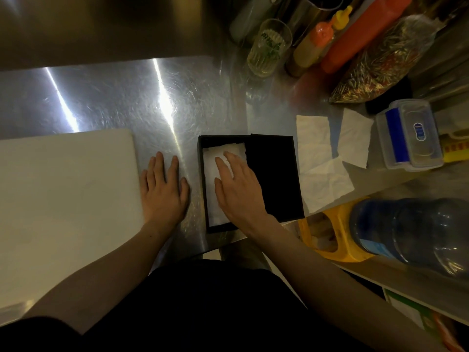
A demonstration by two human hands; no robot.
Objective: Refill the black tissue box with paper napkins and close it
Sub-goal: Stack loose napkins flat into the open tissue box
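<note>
Head view: steel desk (114,97), cluttered at right. Box (274,174) sits centre, napkins (215,179) inside under the flat, open right hand (238,189); left hand (165,189) lies flat, open, beside it.

Single head-worn view, looking steeply down, close over steel counter (127,97), wide-angle

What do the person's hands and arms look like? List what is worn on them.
Both arms are bare from the wrists up to where they leave the frame: no sleeves show. The left hand and the right hand wear no gloves, and no rings, watch or bracelets can be seen. The fingernails look short and unpainted. The only clothing in view is a dark garment on the body below.
</note>
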